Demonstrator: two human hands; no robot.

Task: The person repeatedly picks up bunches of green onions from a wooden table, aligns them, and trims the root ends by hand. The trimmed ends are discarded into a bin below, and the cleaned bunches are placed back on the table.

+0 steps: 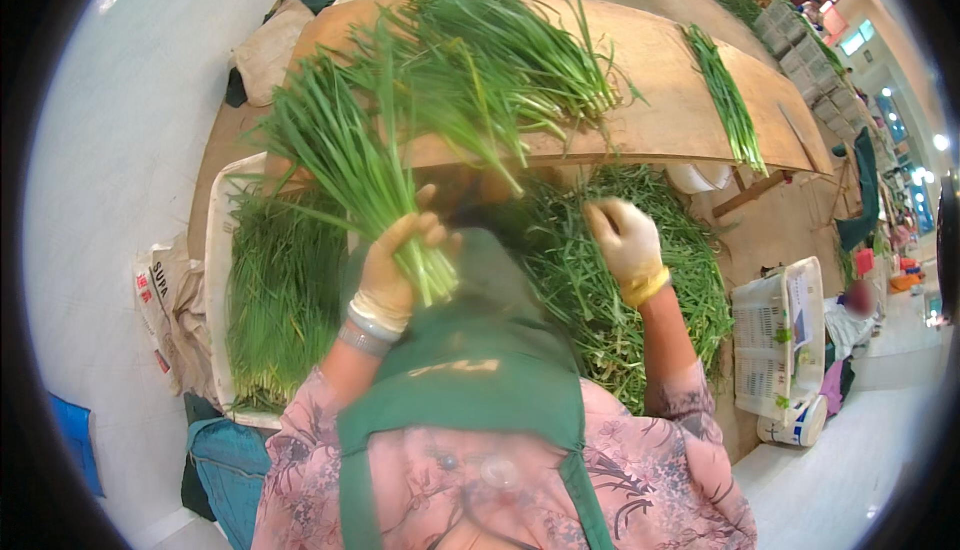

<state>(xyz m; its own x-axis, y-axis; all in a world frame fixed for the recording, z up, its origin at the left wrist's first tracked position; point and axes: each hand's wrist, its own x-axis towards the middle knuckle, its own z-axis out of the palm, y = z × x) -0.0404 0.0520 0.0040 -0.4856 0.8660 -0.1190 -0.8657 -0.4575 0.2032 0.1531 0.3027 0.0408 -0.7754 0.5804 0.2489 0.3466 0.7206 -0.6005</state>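
Observation:
My gloved left hand (401,253) is closed around a bunch of long green stalks (330,129) that look like garlic chives. Their pale cut ends point down towards my green apron (465,370), and the leaves fan up over the table's near edge. My right hand (624,238), in a pale glove with a yellow cuff, is above a heap of loose green leaves (622,347). Its fingers are curled, but blur hides whether anything thin is between them. More stalks (517,54) are spread on the wooden table (645,69), and a narrow bunch (724,96) lies apart at the right.
Left of me, a white plastic crate (217,280) is packed with upright greens. Right of the heap stand a white perforated crate (765,347) and a white bucket (795,422). Another white bucket (697,177) is under the table edge. A person (851,325) is farther right.

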